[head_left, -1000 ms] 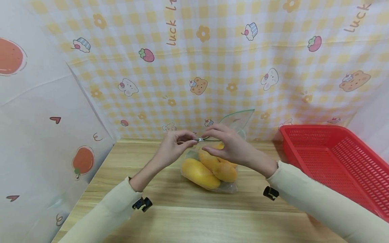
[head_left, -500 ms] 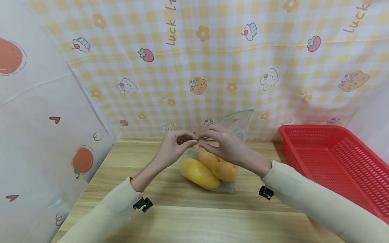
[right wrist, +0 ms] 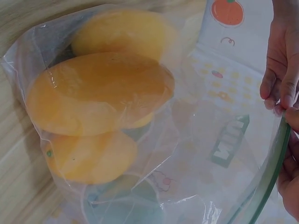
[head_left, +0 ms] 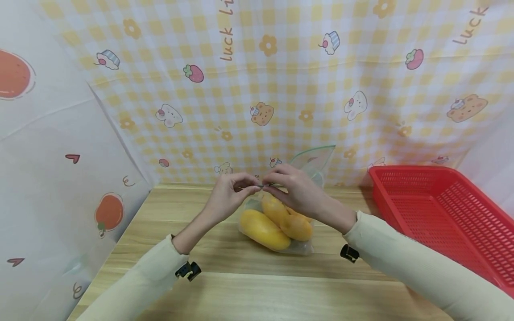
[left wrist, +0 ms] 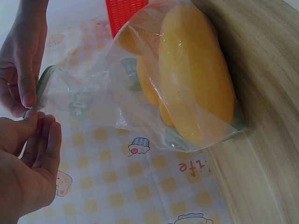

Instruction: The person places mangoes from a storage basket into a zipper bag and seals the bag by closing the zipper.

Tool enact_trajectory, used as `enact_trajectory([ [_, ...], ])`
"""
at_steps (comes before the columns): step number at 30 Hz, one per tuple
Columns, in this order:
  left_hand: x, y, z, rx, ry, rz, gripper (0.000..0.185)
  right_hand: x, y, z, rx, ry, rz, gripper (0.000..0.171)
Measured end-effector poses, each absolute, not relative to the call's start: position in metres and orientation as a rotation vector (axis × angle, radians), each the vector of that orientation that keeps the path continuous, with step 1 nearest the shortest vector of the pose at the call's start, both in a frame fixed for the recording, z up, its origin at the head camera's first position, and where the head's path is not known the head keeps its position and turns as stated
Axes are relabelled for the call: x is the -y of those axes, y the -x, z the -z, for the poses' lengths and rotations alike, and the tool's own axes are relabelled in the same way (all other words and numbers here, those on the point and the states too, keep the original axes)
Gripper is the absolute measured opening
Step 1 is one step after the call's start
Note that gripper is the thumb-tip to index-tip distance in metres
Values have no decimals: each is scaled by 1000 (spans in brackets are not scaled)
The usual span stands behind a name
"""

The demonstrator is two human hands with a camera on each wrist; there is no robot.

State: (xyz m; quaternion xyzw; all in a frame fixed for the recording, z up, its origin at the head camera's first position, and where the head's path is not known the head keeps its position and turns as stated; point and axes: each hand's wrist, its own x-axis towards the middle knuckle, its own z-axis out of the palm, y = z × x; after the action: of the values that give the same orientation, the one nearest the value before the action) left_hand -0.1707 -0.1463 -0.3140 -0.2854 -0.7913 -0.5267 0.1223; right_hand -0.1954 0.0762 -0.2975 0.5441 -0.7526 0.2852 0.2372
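A clear zip bag (head_left: pixel 303 245) with three yellow mangoes (head_left: pixel 265 229) lies on the wooden table (head_left: pixel 257 285), its green zip edge (head_left: pixel 317 149) lifted at the back. My left hand (head_left: pixel 254 189) pinches the zip edge at its left end. My right hand (head_left: pixel 268 190) pinches the same edge right beside it, fingertips nearly touching. The left wrist view shows the left hand (left wrist: pixel 33 116) below the right hand (left wrist: pixel 25 100), both on the green strip (left wrist: pixel 44 81), with the mangoes (left wrist: pixel 196 79) hanging in the bag. The right wrist view shows the mangoes (right wrist: pixel 98 93) and the zip edge (right wrist: pixel 271 172) by the fingers.
A red plastic basket (head_left: pixel 441 214) with nothing in it stands on the table at the right. Patterned yellow checked cloth (head_left: pixel 281 89) hangs behind, and white printed cloth (head_left: pixel 60 156) closes the left side. Bare wood lies in front of the bag.
My right hand has slid a little left along the zip edge and its fingertips have closed in beside the left hand's. The left hand and the bag have stayed put.
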Motion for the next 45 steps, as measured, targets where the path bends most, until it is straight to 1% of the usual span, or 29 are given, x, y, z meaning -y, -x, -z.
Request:
enact_trajectory([
  [9, 147, 171, 315, 2306, 846, 1534, 5, -76, 195, 299, 2072, -1509, -704, 8],
  [34, 145, 170, 314, 2344, 856, 1472, 5, -80, 195, 298, 2065, -1528, -624, 14],
  [45, 145, 168, 316, 2350, 849, 1509, 5, -84, 197, 302, 2046, -1523, -624, 12],
])
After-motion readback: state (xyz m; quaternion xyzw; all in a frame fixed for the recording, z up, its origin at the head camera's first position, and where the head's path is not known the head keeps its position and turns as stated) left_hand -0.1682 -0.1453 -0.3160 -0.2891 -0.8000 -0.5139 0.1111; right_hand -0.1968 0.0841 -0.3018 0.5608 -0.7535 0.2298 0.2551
